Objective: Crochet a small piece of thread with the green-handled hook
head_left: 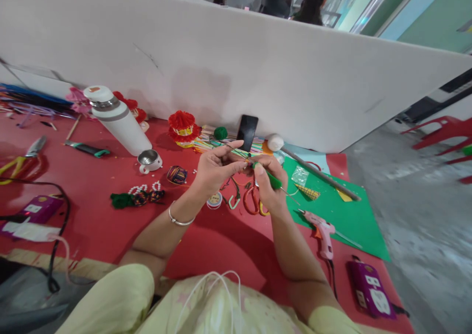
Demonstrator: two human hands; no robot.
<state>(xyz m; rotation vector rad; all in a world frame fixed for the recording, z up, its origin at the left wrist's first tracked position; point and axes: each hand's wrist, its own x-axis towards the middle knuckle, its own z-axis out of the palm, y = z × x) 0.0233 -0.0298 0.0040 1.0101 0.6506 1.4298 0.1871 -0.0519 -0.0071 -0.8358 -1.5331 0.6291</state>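
Note:
My left hand [213, 169] is raised over the red table, its thumb and fingers pinching a small piece of dark multicoloured yarn work [249, 161]. A strand runs across its raised index finger. In my right hand [268, 189] is a crochet hook [274, 181] with a green handle, its tip end meeting the yarn work at my left fingertips. The exact stitches are too small to make out. To the left lies a multicoloured ball of yarn [177, 174], with a thread trailing toward my left hand. Red-handled scissors [251, 201] and a thread spool [214, 200] lie below my hands.
A white bottle [121, 125] and its metal-lined cup [149, 161] stand at left. Behind my hands a phone [248, 131] leans near a green yarn ball [220, 133]. A pink glue gun [321, 230] and purple power strip [370, 289] lie right. A white partition [258, 68] closes the back.

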